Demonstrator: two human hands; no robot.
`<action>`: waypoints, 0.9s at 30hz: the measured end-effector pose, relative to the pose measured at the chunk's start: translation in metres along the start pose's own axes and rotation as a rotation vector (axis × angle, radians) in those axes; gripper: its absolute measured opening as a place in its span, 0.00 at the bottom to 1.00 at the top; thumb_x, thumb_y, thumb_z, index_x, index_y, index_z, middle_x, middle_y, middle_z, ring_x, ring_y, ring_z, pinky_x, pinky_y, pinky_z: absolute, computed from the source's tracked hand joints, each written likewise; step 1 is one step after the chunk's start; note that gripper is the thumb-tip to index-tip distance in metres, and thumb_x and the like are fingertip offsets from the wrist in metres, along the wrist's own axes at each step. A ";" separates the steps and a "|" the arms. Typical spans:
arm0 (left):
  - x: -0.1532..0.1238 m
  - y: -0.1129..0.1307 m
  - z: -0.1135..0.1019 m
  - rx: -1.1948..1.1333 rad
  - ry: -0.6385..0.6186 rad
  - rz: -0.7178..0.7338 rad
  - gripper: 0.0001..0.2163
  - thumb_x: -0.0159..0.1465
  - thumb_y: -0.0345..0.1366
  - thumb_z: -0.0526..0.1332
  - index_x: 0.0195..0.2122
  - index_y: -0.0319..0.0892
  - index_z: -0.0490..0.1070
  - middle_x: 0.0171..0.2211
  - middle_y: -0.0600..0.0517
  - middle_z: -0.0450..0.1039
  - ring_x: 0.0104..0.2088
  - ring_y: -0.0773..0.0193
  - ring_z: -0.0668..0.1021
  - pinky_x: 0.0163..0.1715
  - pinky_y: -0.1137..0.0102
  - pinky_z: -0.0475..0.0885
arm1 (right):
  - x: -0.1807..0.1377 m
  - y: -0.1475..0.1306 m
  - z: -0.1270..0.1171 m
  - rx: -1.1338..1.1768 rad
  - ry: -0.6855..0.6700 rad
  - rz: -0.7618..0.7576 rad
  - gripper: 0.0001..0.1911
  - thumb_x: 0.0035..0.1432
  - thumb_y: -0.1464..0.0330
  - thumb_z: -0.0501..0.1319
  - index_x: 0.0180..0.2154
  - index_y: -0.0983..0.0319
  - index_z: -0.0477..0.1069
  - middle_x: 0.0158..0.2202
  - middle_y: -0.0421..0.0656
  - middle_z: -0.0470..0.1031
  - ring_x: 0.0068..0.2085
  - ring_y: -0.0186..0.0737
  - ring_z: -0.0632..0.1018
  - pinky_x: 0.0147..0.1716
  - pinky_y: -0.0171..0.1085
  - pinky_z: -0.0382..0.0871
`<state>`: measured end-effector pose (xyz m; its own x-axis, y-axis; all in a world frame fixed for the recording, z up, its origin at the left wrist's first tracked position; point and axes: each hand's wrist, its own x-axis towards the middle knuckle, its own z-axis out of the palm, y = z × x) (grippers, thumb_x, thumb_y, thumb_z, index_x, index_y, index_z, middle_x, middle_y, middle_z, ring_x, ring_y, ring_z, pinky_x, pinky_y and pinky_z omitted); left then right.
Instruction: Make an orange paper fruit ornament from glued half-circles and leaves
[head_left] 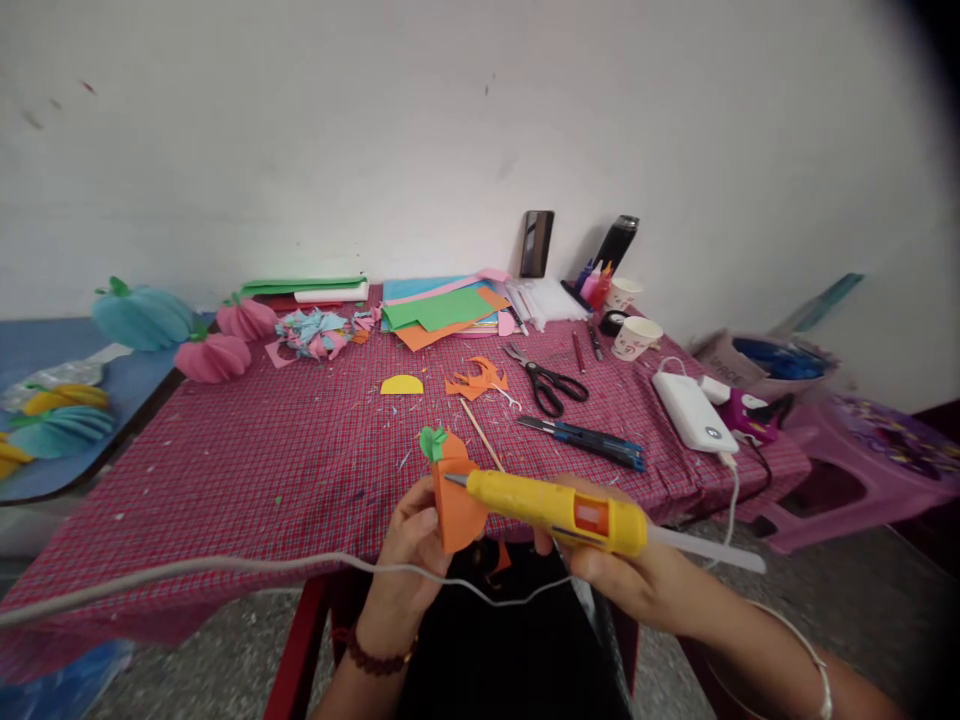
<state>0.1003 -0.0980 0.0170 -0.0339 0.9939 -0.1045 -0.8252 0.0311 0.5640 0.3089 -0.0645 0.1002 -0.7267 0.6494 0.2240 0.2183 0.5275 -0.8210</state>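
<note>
An orange paper pumpkin (459, 512) with a green paper leaf (433, 442) at its top is gripped in my left hand (409, 545), thumb and fingers pinching its lower left side. My right hand (626, 575) is wrapped round a yellow hot glue gun (525, 500). The gun's metal tip lies over the pumpkin's folded orange face; whether it touches the paper I cannot tell. A clear glue stick (709, 548) pokes out of the gun's back end. Just beyond my hands lie a thin wooden stick (482, 435), a blue utility knife (581, 440) and black-handled scissors (546, 380).
A white cable (300, 562) runs across the front. Orange paper scraps (478, 378) and a yellow half-circle (402, 385) lie mid-table. Finished paper pumpkins (142, 315) stand at the left, coloured sheets (439, 310) at the back. Right are paper cups (637, 337) and a white power bank (694, 412).
</note>
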 end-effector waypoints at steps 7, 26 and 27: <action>0.000 0.000 0.001 -0.012 -0.017 0.003 0.15 0.48 0.36 0.74 0.38 0.43 0.81 0.34 0.53 0.83 0.32 0.65 0.82 0.34 0.75 0.78 | -0.002 0.005 0.000 -0.007 0.002 -0.004 0.28 0.66 0.47 0.46 0.36 0.63 0.68 0.34 0.46 0.69 0.33 0.39 0.71 0.31 0.38 0.66; -0.003 0.009 0.002 -0.088 0.042 0.020 0.16 0.46 0.35 0.75 0.37 0.44 0.81 0.32 0.52 0.83 0.29 0.62 0.83 0.31 0.72 0.81 | -0.007 0.002 -0.002 0.012 0.017 -0.004 0.25 0.67 0.48 0.47 0.34 0.62 0.66 0.32 0.43 0.67 0.31 0.36 0.70 0.29 0.36 0.64; -0.003 0.008 0.001 -0.091 0.044 0.024 0.16 0.46 0.35 0.75 0.37 0.44 0.81 0.32 0.52 0.83 0.29 0.62 0.83 0.32 0.72 0.81 | -0.007 0.002 -0.002 0.017 0.016 -0.005 0.25 0.67 0.48 0.47 0.34 0.62 0.66 0.32 0.43 0.67 0.31 0.36 0.70 0.29 0.36 0.64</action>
<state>0.0940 -0.1001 0.0229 -0.0772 0.9886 -0.1291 -0.8714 -0.0040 0.4906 0.3161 -0.0672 0.0981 -0.7170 0.6558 0.2362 0.2034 0.5210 -0.8290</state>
